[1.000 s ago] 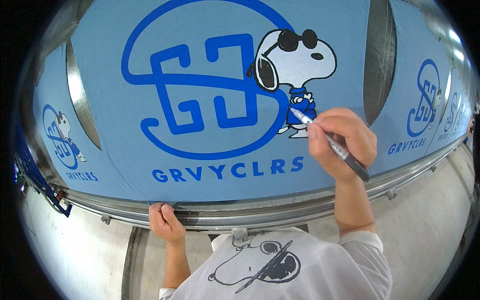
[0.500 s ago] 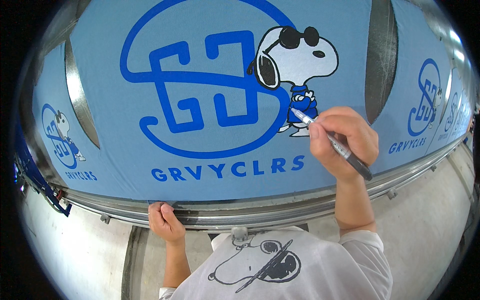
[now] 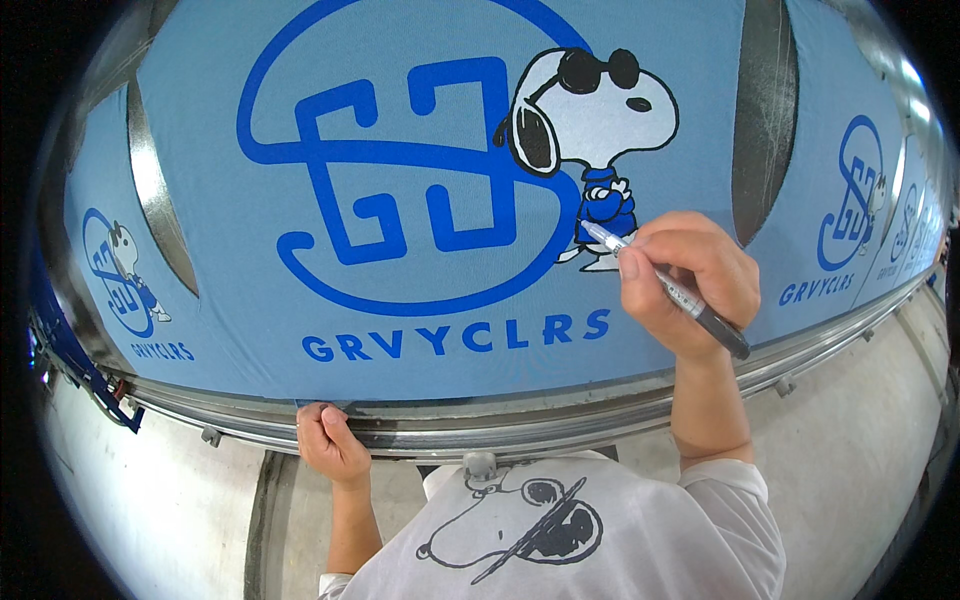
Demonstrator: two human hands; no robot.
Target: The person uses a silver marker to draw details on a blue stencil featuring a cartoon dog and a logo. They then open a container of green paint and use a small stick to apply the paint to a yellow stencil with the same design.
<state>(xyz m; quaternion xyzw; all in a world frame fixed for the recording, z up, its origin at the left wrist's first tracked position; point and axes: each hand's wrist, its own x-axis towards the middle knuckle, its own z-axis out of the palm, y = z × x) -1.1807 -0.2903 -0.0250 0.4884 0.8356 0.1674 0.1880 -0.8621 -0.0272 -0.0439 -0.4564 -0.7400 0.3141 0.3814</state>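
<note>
A long metal table (image 3: pixel 560 425) with a rounded front rail runs across the view over a pale concrete floor (image 3: pixel 130 520). Light-blue shirts lie flat on it side by side: one (image 3: pixel 420 200) in the middle, one (image 3: pixel 120 290) at the left end, and at least two (image 3: pixel 850 220) toward the right end, where the curve of the picture makes further ones hard to count. Each visible shirt bears one dark-blue print with a cartoon dog (image 3: pixel 590 120) in sunglasses.

The right hand (image 3: pixel 685 280) reaches over the front edge onto the middle shirt, fingers pinched around one marker (image 3: pixel 665 288), its silver tip touching the print at the dog's blue body, its dark end pointing back toward the front right. The left hand (image 3: pixel 330 445) is curled shut over the front rail, left of centre.
</note>
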